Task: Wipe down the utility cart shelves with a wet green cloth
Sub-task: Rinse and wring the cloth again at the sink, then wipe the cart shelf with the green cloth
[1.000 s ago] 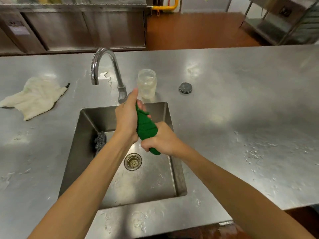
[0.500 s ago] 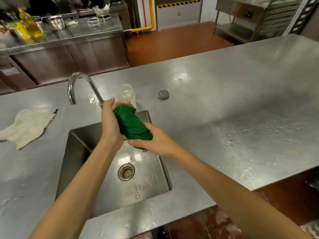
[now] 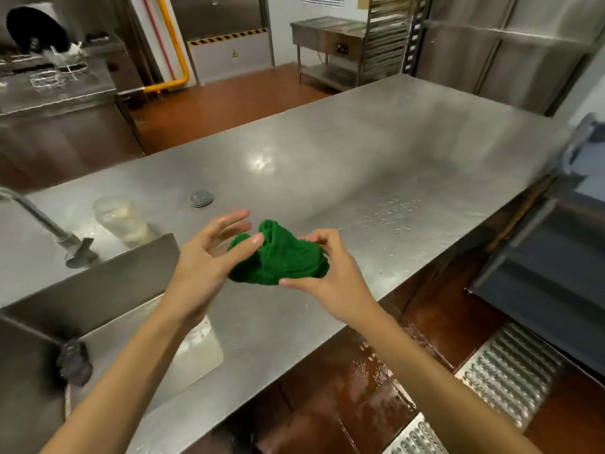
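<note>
I hold the bunched green cloth (image 3: pixel 284 257) above the steel counter (image 3: pixel 360 165), just right of the sink (image 3: pixel 108 309). My right hand (image 3: pixel 330 273) grips the cloth's right side with curled fingers. My left hand (image 3: pixel 209 257) has its fingers spread and nearly straight, and its thumb lies against the cloth's left fold. A dark, blurred cart-like unit (image 3: pixel 550 276) with a handle stands at the right edge beyond the counter.
A faucet (image 3: pixel 42 221), a clear jar (image 3: pixel 119 217) and a round grey cap (image 3: pixel 201 198) stand behind the sink. A dark scourer (image 3: pixel 73 362) sits by the sink's near edge. Wet red floor and a metal grate (image 3: pixel 504 371) lie below right.
The view swung right, away from the sink. Both hands carried the cloth from over the basin to above the counter, and my left hand loosened from a wringing grip.
</note>
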